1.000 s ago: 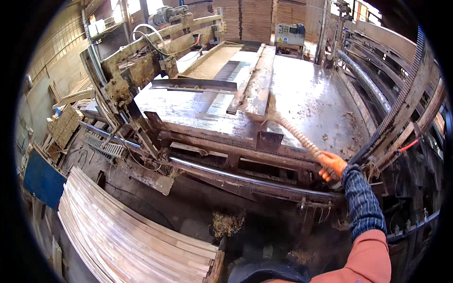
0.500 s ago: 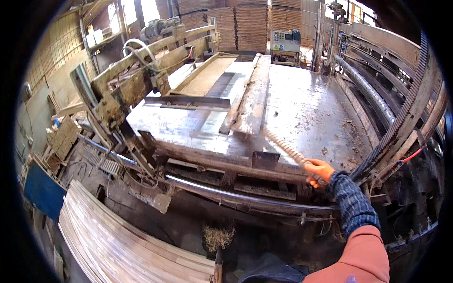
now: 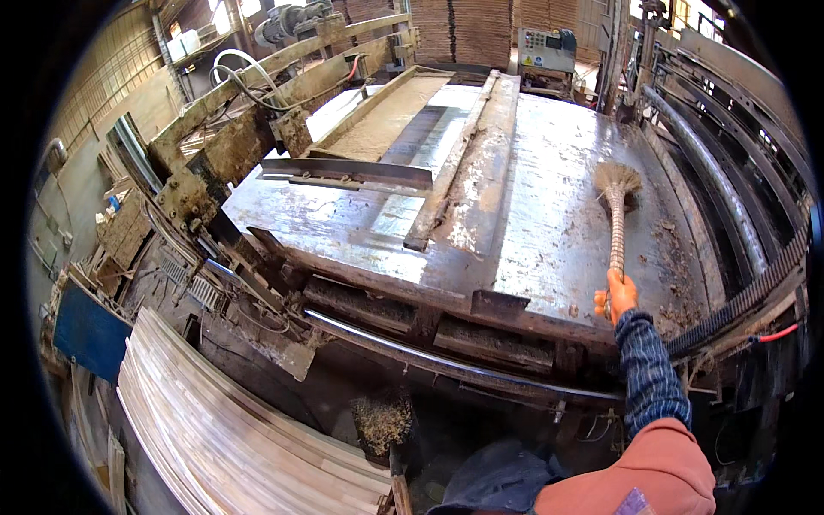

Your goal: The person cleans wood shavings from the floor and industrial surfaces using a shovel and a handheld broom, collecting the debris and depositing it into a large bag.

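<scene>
Fingers [image 3: 602,302] of orange-gloved right hand [image 3: 617,298] wrapped round ribbed handle [image 3: 617,240] of tan straw brush [image 3: 617,199]; bristles [image 3: 617,177] beyond fingers; likely light, springy; best gripped low on handle

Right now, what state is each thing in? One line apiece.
Broom: held, bristles spread and pointing away; whether they touch the tabletop is unclear.
Right hand: gloved, closed on the broom.
Left hand: not in view.
Tabletop: shiny, with debris scattered along its right side.
Long beam: surface patchy and worn.
Wood strips: stacked.
Control box: on or off, can't tell.
</scene>
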The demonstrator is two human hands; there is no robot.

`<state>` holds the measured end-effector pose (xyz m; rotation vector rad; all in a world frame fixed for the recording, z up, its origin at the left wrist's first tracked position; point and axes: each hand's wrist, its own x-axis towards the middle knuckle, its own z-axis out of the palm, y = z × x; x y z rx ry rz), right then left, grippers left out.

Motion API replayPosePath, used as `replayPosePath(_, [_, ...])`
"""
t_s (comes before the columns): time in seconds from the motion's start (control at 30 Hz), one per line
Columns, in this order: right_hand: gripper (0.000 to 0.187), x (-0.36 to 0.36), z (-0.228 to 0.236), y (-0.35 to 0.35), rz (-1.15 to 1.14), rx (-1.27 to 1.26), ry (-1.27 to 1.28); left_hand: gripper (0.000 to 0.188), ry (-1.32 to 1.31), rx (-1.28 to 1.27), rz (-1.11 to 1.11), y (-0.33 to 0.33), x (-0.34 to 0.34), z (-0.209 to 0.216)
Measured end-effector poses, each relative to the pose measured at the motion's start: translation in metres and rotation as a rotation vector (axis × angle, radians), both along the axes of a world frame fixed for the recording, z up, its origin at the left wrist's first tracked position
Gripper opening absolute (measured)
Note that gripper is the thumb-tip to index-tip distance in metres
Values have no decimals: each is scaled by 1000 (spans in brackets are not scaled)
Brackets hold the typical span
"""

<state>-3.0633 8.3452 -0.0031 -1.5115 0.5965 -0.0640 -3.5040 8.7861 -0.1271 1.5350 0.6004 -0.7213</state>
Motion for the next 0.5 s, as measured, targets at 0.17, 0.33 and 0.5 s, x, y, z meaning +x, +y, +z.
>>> replayPosePath(0.17, [60, -2, 21, 56, 313, 64, 39, 31, 48, 45, 40, -1, 24, 18])
replayPosePath(0.33, [62, 77, 21, 110, 771, -93, -30, 32, 104, 89, 67, 0, 45, 38])
replayPosePath(0.5, [54, 179, 19, 126, 643, -348, -41, 34, 154, 96, 62, -3, 58, 43])
